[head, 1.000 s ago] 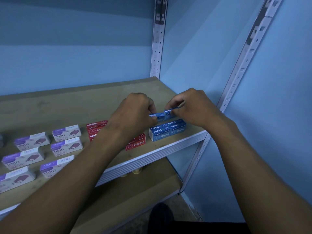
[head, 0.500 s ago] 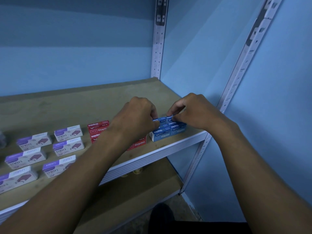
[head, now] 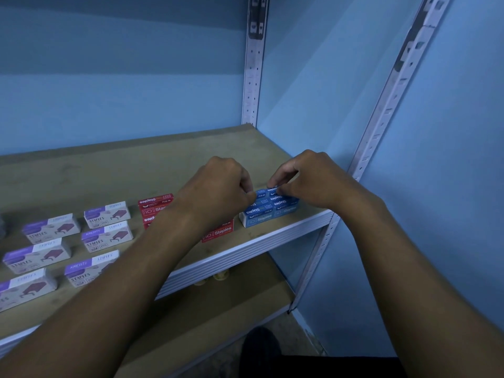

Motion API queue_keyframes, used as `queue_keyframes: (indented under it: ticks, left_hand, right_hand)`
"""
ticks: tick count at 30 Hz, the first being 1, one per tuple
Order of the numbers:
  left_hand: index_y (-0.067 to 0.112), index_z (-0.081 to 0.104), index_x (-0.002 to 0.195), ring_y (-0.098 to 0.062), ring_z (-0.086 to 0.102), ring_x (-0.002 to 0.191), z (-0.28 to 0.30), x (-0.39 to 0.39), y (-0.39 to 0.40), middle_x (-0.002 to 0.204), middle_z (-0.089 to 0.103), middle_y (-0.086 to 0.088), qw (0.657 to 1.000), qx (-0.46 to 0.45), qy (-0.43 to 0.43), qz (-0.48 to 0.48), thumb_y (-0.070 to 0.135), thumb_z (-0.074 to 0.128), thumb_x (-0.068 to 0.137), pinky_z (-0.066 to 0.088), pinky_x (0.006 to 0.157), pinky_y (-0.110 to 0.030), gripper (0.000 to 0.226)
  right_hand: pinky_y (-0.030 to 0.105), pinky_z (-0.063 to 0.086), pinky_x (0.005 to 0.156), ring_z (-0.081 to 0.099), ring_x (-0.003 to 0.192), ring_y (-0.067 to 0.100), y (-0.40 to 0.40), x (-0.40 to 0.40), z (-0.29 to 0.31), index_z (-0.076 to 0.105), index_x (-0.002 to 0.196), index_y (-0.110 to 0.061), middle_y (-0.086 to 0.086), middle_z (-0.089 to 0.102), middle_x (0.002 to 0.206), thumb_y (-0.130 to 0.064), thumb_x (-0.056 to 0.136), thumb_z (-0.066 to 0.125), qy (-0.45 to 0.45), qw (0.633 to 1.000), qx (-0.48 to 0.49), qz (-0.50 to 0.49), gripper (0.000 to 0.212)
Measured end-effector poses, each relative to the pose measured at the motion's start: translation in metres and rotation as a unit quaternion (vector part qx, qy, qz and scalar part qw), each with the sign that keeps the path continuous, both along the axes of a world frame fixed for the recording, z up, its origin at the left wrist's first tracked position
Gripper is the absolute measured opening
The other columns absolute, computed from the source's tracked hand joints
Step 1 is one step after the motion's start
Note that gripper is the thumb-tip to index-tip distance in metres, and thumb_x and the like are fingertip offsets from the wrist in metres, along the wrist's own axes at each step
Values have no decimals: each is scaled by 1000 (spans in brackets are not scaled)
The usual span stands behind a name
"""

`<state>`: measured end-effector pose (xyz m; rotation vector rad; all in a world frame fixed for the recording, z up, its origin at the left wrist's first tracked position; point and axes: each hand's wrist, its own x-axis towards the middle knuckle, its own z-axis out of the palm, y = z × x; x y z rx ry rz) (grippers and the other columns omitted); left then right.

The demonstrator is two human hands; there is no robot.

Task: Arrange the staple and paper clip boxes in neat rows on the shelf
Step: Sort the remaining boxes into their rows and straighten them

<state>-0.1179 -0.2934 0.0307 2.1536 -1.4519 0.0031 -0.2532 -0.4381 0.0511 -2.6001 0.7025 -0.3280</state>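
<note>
Blue boxes [head: 268,207] sit at shelf [head: 114,173] front right, long axes left-right, back box pinched at its ends between left hand [head: 218,186] and right hand [head: 308,180], equally near.

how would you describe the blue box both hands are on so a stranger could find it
Start at the wooden shelf and go to its right front corner, where blue staple boxes sit packed in a block. The wanted blue box is at the block's far edge, pinched between the left hand and right hand; no other box is touched.
</note>
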Motion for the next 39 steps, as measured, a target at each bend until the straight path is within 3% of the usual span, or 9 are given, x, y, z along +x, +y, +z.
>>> queue_keyframes:
  ticks: [14,20,23,26,31,35,39]
  left_hand:
    - [25,77,80,-8,65,74,-1,2,1,78,70,9,1000,24,15,-4,32,71,81,57,74,-33,10]
    - [25,77,85,-7,64,76,0,2,3,81,70,9,1000,22,8,-9,36,69,82,56,75,-31,14]
    - [24,75,97,-3,62,77,0,2,2,86,70,10,1000,8,-1,-15,46,70,81,51,71,-24,28]
    - [26,72,107,-1,60,78,1,-1,2,93,70,11,1000,9,-6,-22,61,71,74,46,71,-20,48]
    - [24,70,115,-8,63,87,6,-6,1,103,71,7,998,45,-43,-29,68,74,64,55,80,-32,68]
    - [24,72,110,-13,63,93,5,-8,2,104,71,5,996,61,-54,-26,67,78,60,56,82,-37,66]
    - [26,75,100,-13,63,87,5,-10,3,96,71,7,996,59,-52,-30,58,80,64,56,76,-36,48]
  right_hand:
    - [-3,37,56,61,76,-3,-2,1,-1,82,91,-30,-16,71,84,-13,87,72,9,1000,7,8,20]
    - [-1,38,61,60,80,0,0,0,-1,81,92,-33,-14,71,95,-11,93,63,17,1000,0,17,28]
    - [12,44,74,60,95,9,2,-2,0,78,96,-37,-9,70,110,-9,97,55,20,1000,-2,22,36]
    - [14,43,76,59,104,8,3,-7,7,70,110,-42,-11,64,119,-9,89,55,62,997,36,36,42]
    - [23,47,90,54,116,11,8,-12,10,50,135,-41,-11,49,135,-13,84,67,151,985,61,63,61]
    - [30,49,99,57,112,13,7,-9,6,57,133,-30,-6,56,130,-7,81,71,150,986,35,64,59]
    - [21,46,82,59,93,8,8,-7,4,69,119,-25,-6,66,115,-4,79,72,124,990,11,62,44]
